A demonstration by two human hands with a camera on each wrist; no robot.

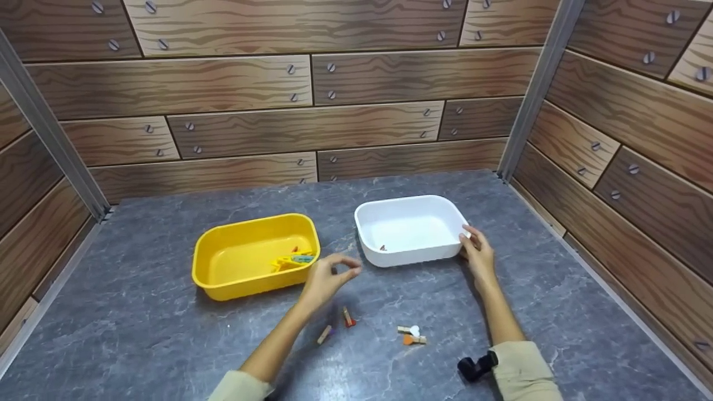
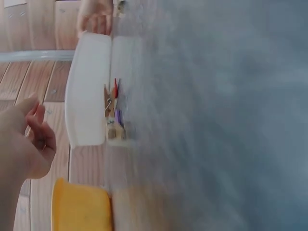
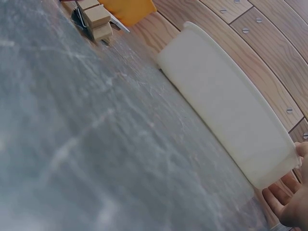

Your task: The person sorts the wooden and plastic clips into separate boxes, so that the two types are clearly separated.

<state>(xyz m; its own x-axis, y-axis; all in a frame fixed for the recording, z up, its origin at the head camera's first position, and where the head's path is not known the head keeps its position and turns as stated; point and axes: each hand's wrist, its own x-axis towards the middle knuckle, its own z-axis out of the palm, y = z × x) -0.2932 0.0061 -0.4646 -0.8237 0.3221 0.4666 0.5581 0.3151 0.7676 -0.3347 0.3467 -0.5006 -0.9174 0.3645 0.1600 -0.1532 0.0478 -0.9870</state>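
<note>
The white tub (image 1: 410,229) is a shallow rectangular plastic container with rounded corners and a rolled rim, plain white inside and out. It stands upright, mouth up, on the grey marbled worktop (image 1: 557,312), right of centre and nearer the far edge than the near one. Its long axis runs roughly parallel to the far edge of the worktop, slightly skewed. One small dark item lies on its floor near the front wall; its nature cannot be told.

The right hand (image 1: 476,253) grips the tub's near right corner, thumb over the rim and fingers against the outer wall. The left hand (image 1: 328,275) hovers above the worktop between the two tubs, thumb and forefinger brought together; whether anything is pinched cannot be told.

The yellow tub (image 1: 255,256), of like form, stands just left of the white one, apart from it, holding several coloured pegs (image 1: 292,260). Four more loose pegs (image 1: 412,335) lie on the worktop towards the near edge.
</note>
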